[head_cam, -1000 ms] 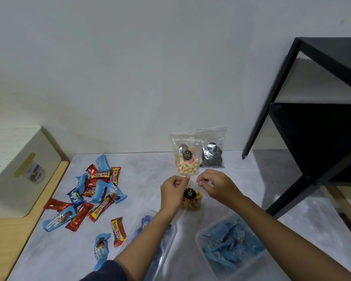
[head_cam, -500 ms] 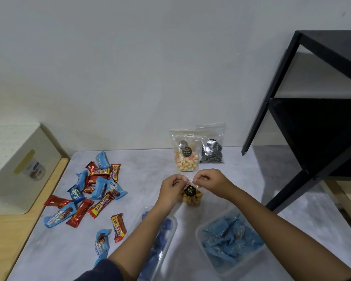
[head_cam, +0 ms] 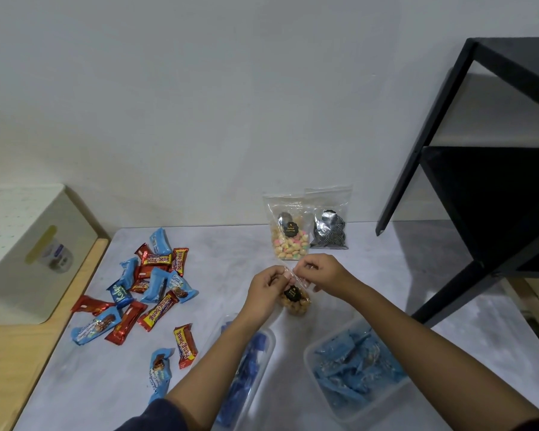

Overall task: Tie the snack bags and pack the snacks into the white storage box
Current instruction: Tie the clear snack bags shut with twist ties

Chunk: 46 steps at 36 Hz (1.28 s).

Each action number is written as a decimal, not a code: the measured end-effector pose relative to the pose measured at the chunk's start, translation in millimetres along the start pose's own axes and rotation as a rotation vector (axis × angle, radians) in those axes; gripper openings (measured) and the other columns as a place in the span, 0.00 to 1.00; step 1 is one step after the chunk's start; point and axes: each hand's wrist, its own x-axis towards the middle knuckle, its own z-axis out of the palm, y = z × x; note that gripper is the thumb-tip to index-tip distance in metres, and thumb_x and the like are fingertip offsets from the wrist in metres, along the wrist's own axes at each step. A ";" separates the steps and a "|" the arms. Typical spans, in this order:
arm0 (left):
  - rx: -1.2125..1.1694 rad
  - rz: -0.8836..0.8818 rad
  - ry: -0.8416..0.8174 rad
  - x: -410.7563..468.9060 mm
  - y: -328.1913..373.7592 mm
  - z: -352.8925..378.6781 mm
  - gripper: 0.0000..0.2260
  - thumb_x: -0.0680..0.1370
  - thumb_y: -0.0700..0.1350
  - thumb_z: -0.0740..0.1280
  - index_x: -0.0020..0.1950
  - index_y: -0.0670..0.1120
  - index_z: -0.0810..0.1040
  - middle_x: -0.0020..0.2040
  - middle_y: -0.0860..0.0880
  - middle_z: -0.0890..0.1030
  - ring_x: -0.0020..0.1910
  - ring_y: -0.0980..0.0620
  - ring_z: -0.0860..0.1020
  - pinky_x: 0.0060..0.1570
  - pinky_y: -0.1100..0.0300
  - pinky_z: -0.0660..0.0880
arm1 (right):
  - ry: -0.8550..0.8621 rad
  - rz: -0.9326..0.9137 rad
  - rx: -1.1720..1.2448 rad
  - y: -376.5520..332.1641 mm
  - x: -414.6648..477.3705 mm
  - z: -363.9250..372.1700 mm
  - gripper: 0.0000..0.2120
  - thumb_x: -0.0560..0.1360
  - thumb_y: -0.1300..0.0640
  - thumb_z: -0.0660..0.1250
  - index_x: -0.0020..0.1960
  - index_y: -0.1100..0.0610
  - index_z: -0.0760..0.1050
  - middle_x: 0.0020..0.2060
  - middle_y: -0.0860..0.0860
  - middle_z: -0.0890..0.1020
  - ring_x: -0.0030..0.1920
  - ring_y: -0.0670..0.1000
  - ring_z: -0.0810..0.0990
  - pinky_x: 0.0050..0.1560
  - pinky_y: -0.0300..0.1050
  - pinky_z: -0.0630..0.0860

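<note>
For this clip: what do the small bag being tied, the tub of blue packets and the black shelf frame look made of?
Small clear snack bag with orange-brown pieces: thin glossy plastic film, since the contents show through and its pinched top crinkles. Translucent rectangular tub of blue packets: probably semi-rigid frosted plastic, its walls cloudy. Black shelf frame: apparently matt painted metal or wood, with straight square bars and no shine.

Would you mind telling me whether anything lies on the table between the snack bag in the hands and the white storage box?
Yes: the pile of candy bars lies between the snack bag and the white storage box at the left.
</note>
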 end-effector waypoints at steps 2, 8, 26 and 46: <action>-0.007 0.001 -0.018 0.2 0.0 -0.7 0.05 0.78 0.35 0.62 0.45 0.37 0.78 0.38 0.46 0.79 0.38 0.56 0.77 0.43 0.65 0.73 | -0.007 0.001 0.002 -2.2 1.5 -0.3 0.08 0.75 0.59 0.65 0.43 0.64 0.77 0.28 0.51 0.76 0.28 0.43 0.73 0.30 0.37 0.71; 0.020 0.008 -0.051 4.2 0.4 -5.1 0.05 0.77 0.36 0.63 0.43 0.39 0.78 0.39 0.46 0.79 0.41 0.51 0.76 0.47 0.58 0.72 | -0.026 -0.019 0.024 -7.3 2.6 -1.4 0.06 0.74 0.63 0.64 0.41 0.65 0.77 0.29 0.53 0.77 0.30 0.46 0.75 0.30 0.37 0.72; 0.099 0.031 0.014 18.9 1.8 4.2 0.08 0.77 0.35 0.63 0.40 0.43 0.77 0.37 0.48 0.78 0.38 0.57 0.76 0.44 0.63 0.72 | -0.125 0.087 0.063 -7.5 -6.7 -26.0 0.05 0.71 0.70 0.66 0.40 0.62 0.78 0.26 0.49 0.77 0.28 0.45 0.79 0.35 0.40 0.79; 0.369 0.139 0.266 30.6 -21.3 20.4 0.17 0.75 0.45 0.68 0.61 0.47 0.70 0.58 0.51 0.70 0.57 0.55 0.70 0.58 0.62 0.68 | 0.259 -0.206 -0.088 34.5 -3.1 -20.1 0.14 0.75 0.66 0.65 0.51 0.47 0.75 0.46 0.49 0.83 0.46 0.39 0.83 0.44 0.34 0.77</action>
